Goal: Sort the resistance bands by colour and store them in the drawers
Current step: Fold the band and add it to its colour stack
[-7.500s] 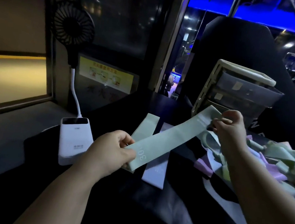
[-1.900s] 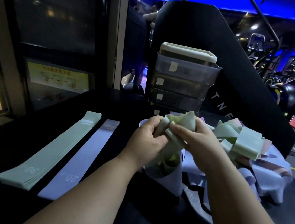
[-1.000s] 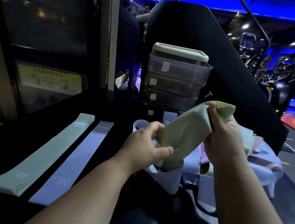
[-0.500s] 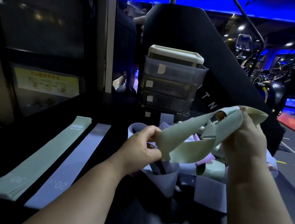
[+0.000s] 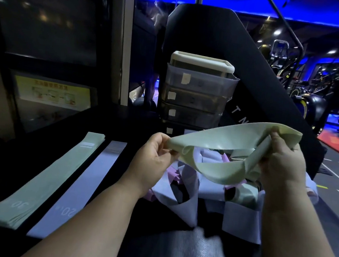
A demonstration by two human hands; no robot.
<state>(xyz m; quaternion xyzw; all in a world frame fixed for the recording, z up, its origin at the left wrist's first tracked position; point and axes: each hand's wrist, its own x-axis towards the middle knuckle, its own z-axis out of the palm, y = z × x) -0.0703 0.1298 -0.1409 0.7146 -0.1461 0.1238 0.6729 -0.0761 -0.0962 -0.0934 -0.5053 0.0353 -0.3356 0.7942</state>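
1. While both arms reached out over the dark table (image 5: 24,154), the person held a pale green band (image 5: 222,138) in the air between the hands, above the tangled heap.
2. The left hand (image 5: 150,160) pinched the band's left end between thumb and curled fingers.
3. The right hand (image 5: 283,162) gripped the bunched right end, fingers curled round it and thumb pressed against the fold.
4. Between the two hands the band hung open as a slack loop, one edge stretched across the top and the other sagging below.
5. Under it lay a jumbled pile of bands (image 5: 239,212), lilac, pink and green mixed together.
6. On the left of the table a stack of green bands (image 5: 38,181) marked 30 lay flat, and just beside it a lilac band (image 5: 81,186) marked 20, the two running parallel.
7. Behind the held band stood the drawer unit (image 5: 198,93), its smoky drawers stacked under a cream top, each with a small pale label.
8. A yellow notice (image 5: 52,94) showed on the wall to the left.
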